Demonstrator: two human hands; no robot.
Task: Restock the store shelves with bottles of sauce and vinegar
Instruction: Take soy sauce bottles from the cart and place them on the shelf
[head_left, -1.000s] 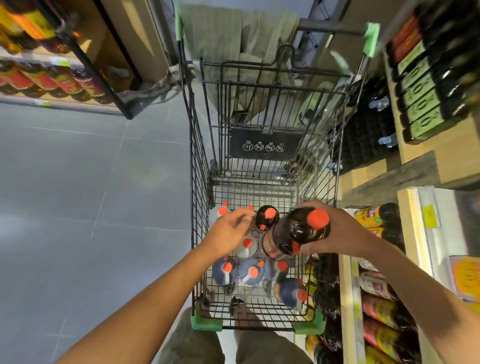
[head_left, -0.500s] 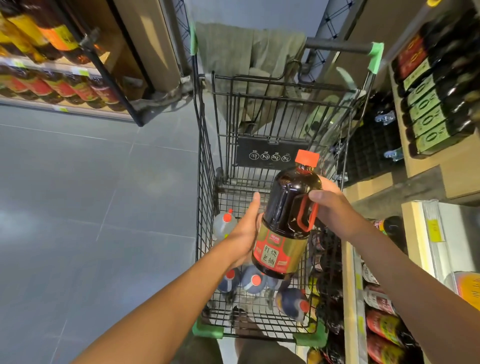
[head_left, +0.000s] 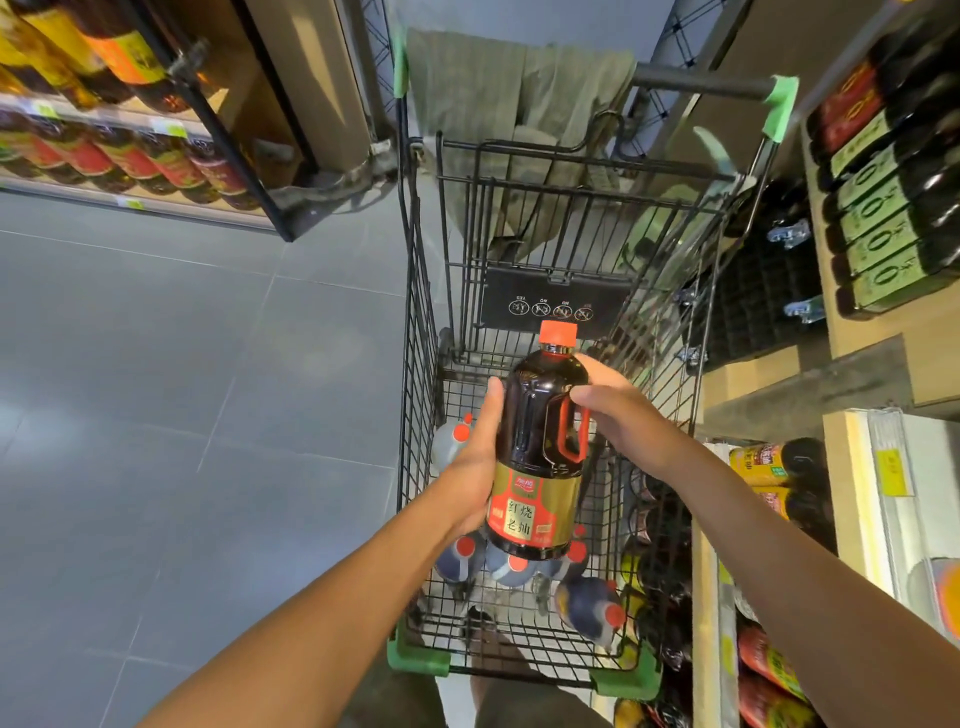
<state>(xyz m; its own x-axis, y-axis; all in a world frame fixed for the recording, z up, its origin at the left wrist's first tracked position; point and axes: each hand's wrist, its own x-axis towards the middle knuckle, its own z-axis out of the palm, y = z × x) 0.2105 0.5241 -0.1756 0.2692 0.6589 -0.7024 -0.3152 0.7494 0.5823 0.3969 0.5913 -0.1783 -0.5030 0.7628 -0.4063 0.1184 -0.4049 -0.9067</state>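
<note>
A large dark sauce bottle (head_left: 540, 447) with an orange cap, orange handle and red-gold label is upright above the shopping cart (head_left: 415, 332). My right hand (head_left: 621, 415) grips it at the handle side, fingers wrapped behind. My left hand (head_left: 475, 462) cradles its left side, thumb up along the body. Several orange-capped bottles (head_left: 589, 605) lie in the bottom of the cart beneath it.
Shelves with dark bottles stand on the right (head_left: 883, 208), with lower rows of bottles (head_left: 779, 462) beside the cart. Another rack of red-labelled bottles (head_left: 130, 161) is at the upper left. Grey tiled floor (head_left: 182, 389) lies to the left. A green cloth (head_left: 519, 104) hangs over the cart's far end.
The dark bottle has been lifted out of the cart and turned upright. My left hand moved from the cart's bottles onto the bottle's side.
</note>
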